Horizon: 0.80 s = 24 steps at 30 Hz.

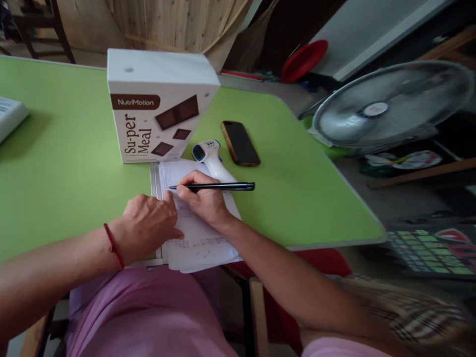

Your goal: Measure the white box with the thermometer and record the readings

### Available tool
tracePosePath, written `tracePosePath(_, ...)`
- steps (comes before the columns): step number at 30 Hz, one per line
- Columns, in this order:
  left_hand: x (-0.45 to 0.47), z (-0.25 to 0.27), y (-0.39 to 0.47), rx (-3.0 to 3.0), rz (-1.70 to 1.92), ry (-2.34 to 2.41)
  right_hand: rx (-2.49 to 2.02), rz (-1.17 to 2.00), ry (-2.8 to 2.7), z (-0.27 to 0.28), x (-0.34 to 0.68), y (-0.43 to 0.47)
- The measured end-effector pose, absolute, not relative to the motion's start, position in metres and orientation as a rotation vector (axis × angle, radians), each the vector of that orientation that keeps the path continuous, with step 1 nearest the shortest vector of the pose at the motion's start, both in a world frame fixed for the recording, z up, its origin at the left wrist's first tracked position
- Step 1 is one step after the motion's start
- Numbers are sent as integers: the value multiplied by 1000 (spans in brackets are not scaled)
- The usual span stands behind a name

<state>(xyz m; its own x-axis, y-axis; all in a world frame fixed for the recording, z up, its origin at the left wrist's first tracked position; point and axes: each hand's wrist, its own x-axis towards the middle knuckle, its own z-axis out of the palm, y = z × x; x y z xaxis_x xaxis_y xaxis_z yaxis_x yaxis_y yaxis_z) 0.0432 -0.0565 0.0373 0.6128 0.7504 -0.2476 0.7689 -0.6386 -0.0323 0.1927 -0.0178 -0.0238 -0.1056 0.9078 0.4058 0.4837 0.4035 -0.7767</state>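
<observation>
My right hand [204, 201] is closed around a black pen [234, 186], its tip at the upper left part of the written sheets of paper [204, 250]. The pen lies nearly level across my fingers. My left hand [150, 220] rests on the left edge of the sheets, thumb and index finger apart, the other fingers bent; it grips nothing visible. Rows of handwriting show on the paper. Just beyond my right hand lies a white and blue infrared thermometer [213, 161], its handle partly behind the hand. A white NutriMotion box [163, 119] stands upright behind the sheets.
A phone [241, 143] lies right of the thermometer on the green table [305, 198]. A white object [11, 116] sits at the left edge. Beyond the table's right side stands a fan [390, 106], with a red basin [305, 60] farther back. A wooden chair [40, 29] is at the back left.
</observation>
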Motion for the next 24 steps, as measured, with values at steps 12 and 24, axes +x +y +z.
tracePosePath(12,44,38,-56,2728,-421,1313,-1222,572,-1725,-29,197,-18)
tracePosePath(24,43,38,-54,2694,-465,1312,-1223,546,-1741,-26,195,-17)
